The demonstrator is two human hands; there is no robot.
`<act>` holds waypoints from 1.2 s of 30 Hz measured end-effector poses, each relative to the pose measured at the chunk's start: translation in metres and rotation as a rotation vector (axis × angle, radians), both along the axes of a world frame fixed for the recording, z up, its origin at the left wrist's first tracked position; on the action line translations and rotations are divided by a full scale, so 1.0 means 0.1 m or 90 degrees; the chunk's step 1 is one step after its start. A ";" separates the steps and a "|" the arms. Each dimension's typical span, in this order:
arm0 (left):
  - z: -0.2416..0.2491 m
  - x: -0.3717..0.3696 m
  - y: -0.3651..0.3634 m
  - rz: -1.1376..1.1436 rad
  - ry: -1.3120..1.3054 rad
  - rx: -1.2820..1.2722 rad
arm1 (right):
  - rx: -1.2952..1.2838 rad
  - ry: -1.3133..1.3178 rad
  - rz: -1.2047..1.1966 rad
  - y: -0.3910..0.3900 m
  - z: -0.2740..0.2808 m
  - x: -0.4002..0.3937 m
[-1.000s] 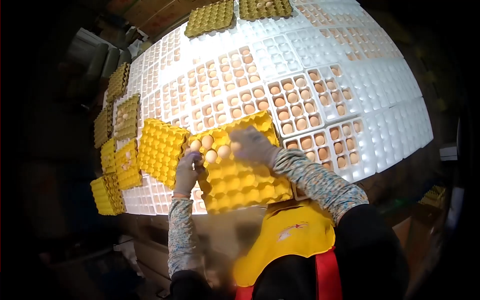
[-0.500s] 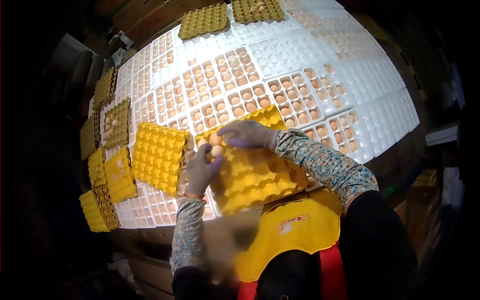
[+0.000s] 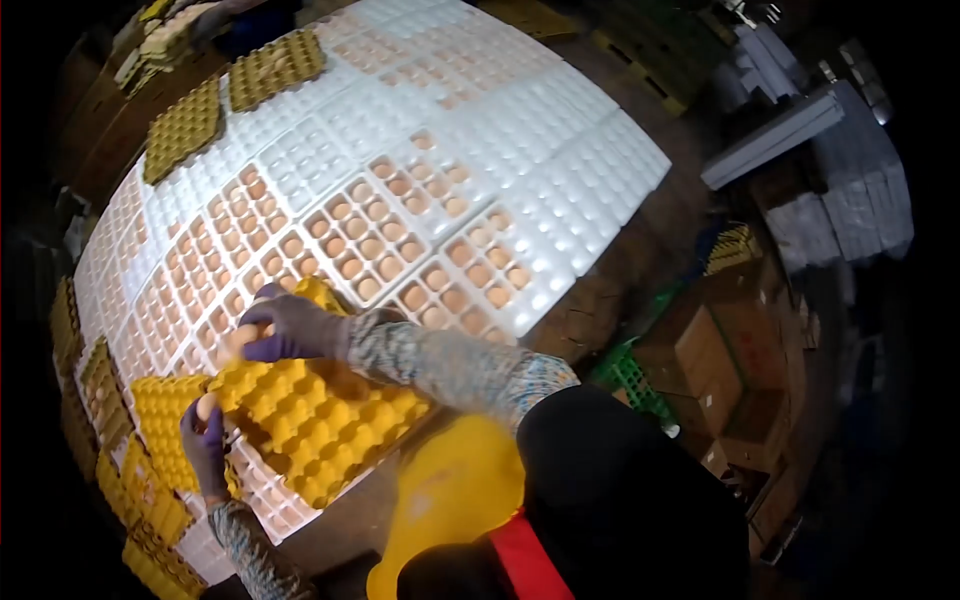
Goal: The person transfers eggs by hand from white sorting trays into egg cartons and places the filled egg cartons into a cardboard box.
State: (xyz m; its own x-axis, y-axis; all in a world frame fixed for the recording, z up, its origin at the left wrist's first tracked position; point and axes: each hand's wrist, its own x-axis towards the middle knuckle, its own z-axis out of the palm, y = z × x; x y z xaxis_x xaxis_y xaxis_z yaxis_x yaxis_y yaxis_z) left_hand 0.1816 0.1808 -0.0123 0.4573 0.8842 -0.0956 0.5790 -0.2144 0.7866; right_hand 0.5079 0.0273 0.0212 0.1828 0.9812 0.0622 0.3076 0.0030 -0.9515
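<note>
My left hand (image 3: 206,448), in a grey and purple glove, pinches a brown egg (image 3: 207,406) near the left corner of a yellow egg tray (image 3: 335,415). My right hand (image 3: 300,328), gloved the same way, is curled over the far side of that tray with brown eggs (image 3: 243,338) at its fingertips; how many it holds is partly hidden. The tray's visible cups hold no eggs. Beyond my right hand, white foam egg trays (image 3: 300,215) cover the table, many of their pockets filled with brown eggs (image 3: 370,248).
More yellow egg trays (image 3: 165,425) lie along the left edge. Two darker trays (image 3: 183,130) sit at the far side, where another person's gloved hand (image 3: 215,20) shows. Cardboard boxes (image 3: 705,360), a green crate (image 3: 637,385) and stacked white foam trays (image 3: 840,190) stand to the right.
The view has swung right, so the table appears farther left. My hands have moved apart, each now with egg at the fingers; the eggs bunched between them on the yellow tray are gone from there.
</note>
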 end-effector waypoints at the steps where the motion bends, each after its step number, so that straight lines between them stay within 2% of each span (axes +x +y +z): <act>1: 0.63 0.36 -0.49 0.096 -0.003 -0.136 | 0.025 0.085 -0.075 -0.51 0.05 0.31; 2: 0.71 0.47 -0.67 0.069 -0.012 -0.122 | 0.020 0.025 -0.145 -0.92 -0.19 0.65; 3: 0.68 0.64 -0.90 -0.023 -0.068 -0.076 | 0.015 0.027 -0.191 -1.41 -0.41 1.00; 4: 0.67 0.88 -1.17 -0.109 -0.123 -0.028 | -0.080 -0.023 -0.247 -1.95 -0.46 1.27; 6: 0.80 1.64 -1.91 -0.318 -0.106 -0.058 | -0.249 -0.094 -0.304 -2.93 -0.51 1.59; 8: 0.72 2.42 -2.62 -0.432 -0.018 -0.124 | -0.446 -0.174 -0.333 -3.48 -0.56 1.70; 9: 0.47 2.78 -2.92 -0.482 0.029 -0.056 | -0.448 -0.165 -0.324 -3.60 -0.70 1.66; 11: -0.11 3.42 -3.39 -0.544 0.185 -0.023 | -0.423 -0.490 -0.324 -3.76 -1.05 1.66; 12: -0.47 3.68 -3.57 -0.605 0.338 0.024 | -0.419 -0.478 -0.311 -3.79 -1.18 1.73; 14: -0.29 3.99 -3.71 -0.576 0.386 -0.047 | -0.421 -0.387 -0.323 -3.84 -1.32 1.80; 15: -0.29 4.06 -3.74 -0.565 0.401 -0.053 | -0.310 -0.424 -0.352 -3.88 -1.30 1.86; 18: -0.40 4.20 -3.66 -0.519 0.379 0.032 | -0.207 -0.386 -0.341 -3.98 -1.18 2.11; 20: -0.56 4.45 -3.57 -0.384 0.114 0.052 | -0.238 -0.305 -0.289 -4.02 -1.05 2.21; 22: -0.66 4.79 -3.56 -0.281 0.058 -0.002 | -0.253 -0.246 -0.242 -3.90 -0.94 2.42; 23: -0.53 4.98 -3.55 -0.257 0.135 -0.067 | -0.169 -0.173 -0.326 -3.78 -0.88 2.48; 24: -0.61 5.08 -3.53 -0.254 0.142 -0.066 | -0.085 -0.099 -0.407 -3.67 -0.87 2.53; 25: -0.75 5.13 -3.53 -0.313 0.161 0.001 | -0.015 -0.049 -0.456 -3.60 -1.04 2.57; 27: -1.03 5.19 -3.54 -0.395 0.163 0.077 | 0.020 -0.056 -0.495 -3.45 -1.46 2.51; 28: -0.98 5.19 -3.56 -0.388 0.170 0.081 | 0.060 -0.067 -0.543 -3.38 -1.53 2.51; 30: -0.85 5.25 -3.49 -0.302 0.166 0.159 | 0.024 -0.100 -0.499 -3.41 -1.57 2.50; 31: -0.71 5.29 -3.34 -0.202 0.119 -0.034 | 0.005 -0.152 -0.476 -3.41 -1.58 2.49; 32: -0.68 5.27 -3.18 -0.127 0.079 0.028 | -0.016 -0.205 -0.453 -3.40 -1.58 2.48; 34: -0.74 5.32 -2.79 0.035 0.057 0.099 | -0.009 -0.204 -0.432 -3.37 -1.59 2.49; 36: -1.10 5.26 -2.37 -0.115 0.120 0.293 | -0.017 -0.257 -0.375 -3.34 -1.60 2.52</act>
